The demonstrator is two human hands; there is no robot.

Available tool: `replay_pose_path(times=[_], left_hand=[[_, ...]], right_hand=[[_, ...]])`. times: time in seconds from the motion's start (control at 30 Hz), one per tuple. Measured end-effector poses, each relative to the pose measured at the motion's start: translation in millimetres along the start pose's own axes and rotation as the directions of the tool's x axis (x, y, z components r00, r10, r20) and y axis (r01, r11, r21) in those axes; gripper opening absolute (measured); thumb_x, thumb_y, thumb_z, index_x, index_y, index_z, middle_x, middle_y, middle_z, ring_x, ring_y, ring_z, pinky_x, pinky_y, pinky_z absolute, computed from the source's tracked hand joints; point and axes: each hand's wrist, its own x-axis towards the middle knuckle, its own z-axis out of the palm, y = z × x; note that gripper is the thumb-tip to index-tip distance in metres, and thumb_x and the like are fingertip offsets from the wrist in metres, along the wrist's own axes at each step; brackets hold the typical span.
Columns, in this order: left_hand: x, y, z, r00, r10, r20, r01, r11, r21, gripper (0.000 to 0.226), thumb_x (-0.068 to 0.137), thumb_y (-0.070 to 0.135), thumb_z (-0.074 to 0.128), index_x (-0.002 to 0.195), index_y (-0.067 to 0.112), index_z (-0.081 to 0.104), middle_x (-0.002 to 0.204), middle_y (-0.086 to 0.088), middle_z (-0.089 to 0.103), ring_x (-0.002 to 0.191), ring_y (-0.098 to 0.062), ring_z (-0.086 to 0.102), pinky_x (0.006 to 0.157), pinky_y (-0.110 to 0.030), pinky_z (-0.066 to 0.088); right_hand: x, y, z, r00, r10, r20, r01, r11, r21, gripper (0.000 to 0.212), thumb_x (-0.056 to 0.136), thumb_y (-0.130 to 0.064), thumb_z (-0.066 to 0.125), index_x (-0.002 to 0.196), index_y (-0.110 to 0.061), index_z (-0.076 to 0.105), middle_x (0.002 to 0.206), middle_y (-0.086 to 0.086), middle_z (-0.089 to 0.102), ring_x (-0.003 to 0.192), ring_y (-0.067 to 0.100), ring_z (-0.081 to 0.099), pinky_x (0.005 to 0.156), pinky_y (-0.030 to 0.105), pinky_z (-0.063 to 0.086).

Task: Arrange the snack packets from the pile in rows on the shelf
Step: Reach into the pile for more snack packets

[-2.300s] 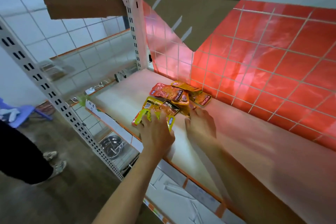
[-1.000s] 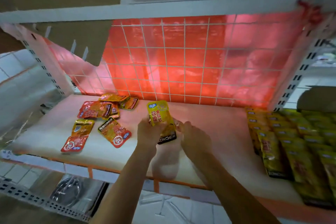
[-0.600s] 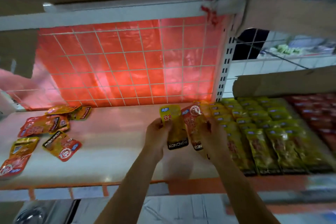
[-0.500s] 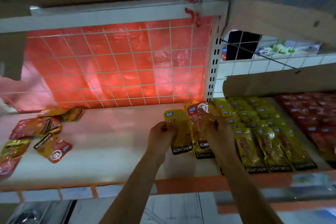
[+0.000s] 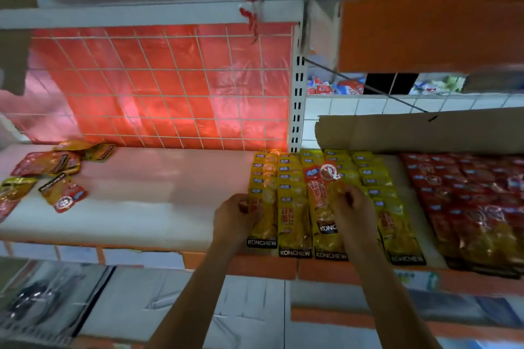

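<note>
The pile (image 5: 48, 176) of loose packets runs off the left edge, its print too blurred to read. The red packets (image 5: 470, 201) are cut by the right edge. Cardboard (image 5: 419, 130) hides the shelf's back there.

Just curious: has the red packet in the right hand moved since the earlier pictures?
Yes. The red packet went rightward from the loose pile, now over the yellow rows past the white upright.
</note>
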Motion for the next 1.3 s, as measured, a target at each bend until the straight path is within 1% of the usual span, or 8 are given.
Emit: replay_pose_path(times=[0.23,0.5,0.73,0.87,0.97,1.1,1.2,1.3], left_hand=[[-9.0,4.5,10.9,0.995,0.015,-0.098,0.007,0.974,0.227,0.038,0.083,0.040,0.069,0.113,0.017,0.061,0.105,-0.005,0.067,0.094,-0.025,0.063,0.079,-0.035,0.050],[-19.3,31.5,31.2,0.869,0.443,-0.219,-0.350,0.866,0.358,0.031,0.082,0.020,0.070,0.111,0.010,0.065,0.102,-0.015,0.063,0.093,-0.036,0.055,0.075,-0.041,0.047],[-36.4,65.8,84.9,0.767,0.640,-0.052,-0.560,0.706,0.434,0.037,0.076,0.018,0.073,0.111,0.015,0.063,0.108,-0.006,0.065,0.104,-0.032,0.058,0.083,-0.042,0.051],[-47.7,93.7,119.7,0.714,0.700,0.026,-0.641,0.638,0.427,0.045,0.074,0.018,0.073,0.118,0.017,0.061,0.118,-0.003,0.062,0.111,-0.030,0.055,0.084,-0.042,0.051],[-59.8,119.6,151.7,0.691,0.717,0.086,-0.686,0.614,0.390,0.046,0.078,0.019,0.067,0.124,0.015,0.058,0.123,-0.005,0.059,0.118,-0.031,0.051,0.089,-0.044,0.049],[-77.1,154.8,201.9,0.670,0.734,0.116,-0.710,0.586,0.389,0.048,0.073,0.025,0.071,0.119,0.018,0.058,0.114,-0.003,0.061,0.108,-0.030,0.056,0.079,-0.042,0.051],[-87.9,180.8,236.0,0.666,0.734,0.134,-0.724,0.592,0.355,0.057,0.071,0.016,0.070,0.126,0.020,0.055,0.117,-0.002,0.059,0.111,-0.030,0.054,0.083,-0.043,0.051],[-99.8,200.0,261.8,0.638,0.760,0.126,-0.753,0.581,0.308,0.047,0.075,0.022,0.065,0.122,0.017,0.059,0.123,-0.004,0.058,0.115,-0.030,0.052,0.090,-0.043,0.050]], right_hand=[[-2.7,17.7,-20.8,0.998,0.008,0.061,-0.008,1.000,0.015,0.016,0.095,-0.010,0.042,0.088,-0.014,0.056,0.057,-0.001,0.045,0.044,0.007,0.034,0.039,0.022,0.026],[-7.6,30.8,-26.3,0.999,0.039,0.026,-0.041,0.996,0.075,0.025,0.097,-0.017,0.046,0.077,-0.010,0.059,0.055,0.000,0.045,0.042,0.004,0.031,0.043,0.024,0.025],[-6.3,46.8,-58.0,0.995,0.066,-0.069,-0.059,0.994,0.096,0.023,0.095,-0.016,0.048,0.077,-0.005,0.057,0.055,0.003,0.043,0.045,0.011,0.033,0.049,0.029,0.027],[7.0,60.8,-88.1,0.991,0.055,-0.121,-0.046,0.996,0.075,0.017,0.094,-0.020,0.048,0.079,-0.016,0.056,0.056,-0.004,0.046,0.043,0.005,0.037,0.046,0.026,0.031],[16.6,71.4,-123.1,0.985,0.031,-0.168,-0.024,0.999,0.045,0.012,0.091,-0.027,0.049,0.096,-0.018,0.057,0.073,-0.001,0.058,0.052,0.004,0.048,0.044,0.018,0.033],[32.1,86.7,-187.8,0.971,0.016,-0.238,-0.032,0.997,-0.065,0.036,0.095,-0.011,0.046,0.129,-0.021,0.049,0.087,0.010,0.060,0.060,0.015,0.050,0.050,0.023,0.032],[49.0,105.7,-232.3,0.962,-0.005,-0.271,-0.036,0.989,-0.146,0.042,0.094,-0.006,0.045,0.135,-0.014,0.043,0.091,0.016,0.059,0.070,0.025,0.049,0.060,0.030,0.033],[66.1,125.0,-263.5,0.960,-0.031,-0.279,-0.027,0.979,-0.201,0.036,0.093,-0.003,0.044,0.129,-0.007,0.045,0.075,0.006,0.056,0.064,0.024,0.048,0.050,0.028,0.030]])
